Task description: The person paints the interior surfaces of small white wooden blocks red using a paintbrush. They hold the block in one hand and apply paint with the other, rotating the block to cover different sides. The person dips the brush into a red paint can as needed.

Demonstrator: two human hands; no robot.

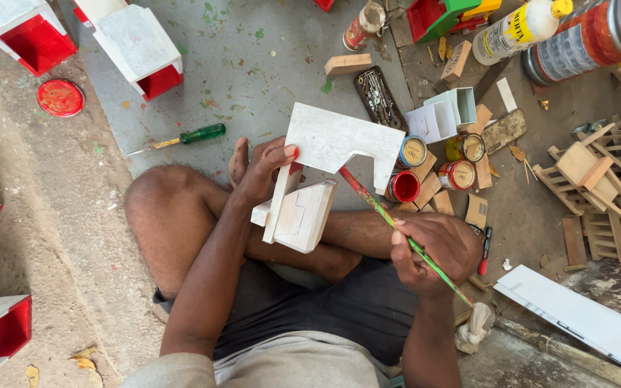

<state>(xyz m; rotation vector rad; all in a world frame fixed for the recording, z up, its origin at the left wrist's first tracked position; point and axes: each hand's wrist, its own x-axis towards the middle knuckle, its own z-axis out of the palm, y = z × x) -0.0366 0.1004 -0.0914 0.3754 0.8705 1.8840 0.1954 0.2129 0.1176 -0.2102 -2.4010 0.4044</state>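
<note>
Above crossed legs: whitewashed wooden house-shaped piece (310, 179), edge being painted red.
Left hand (264, 169) grip pinches the piece steady; right hand (433, 248) grip closed around paint-streaked thin brush (397, 230). Judgement: reload sparingly from open red paint tin (403, 187), stroke along the edge.

There are four small paint cans: one (412, 151), two (466, 147), three (458, 174) and four (403, 186). I count one green screwdriver (185, 137), one brush (401, 234) and one red lid (60, 98). Two big spray cans (588, 39) (519, 29) lie at the top right.
</note>
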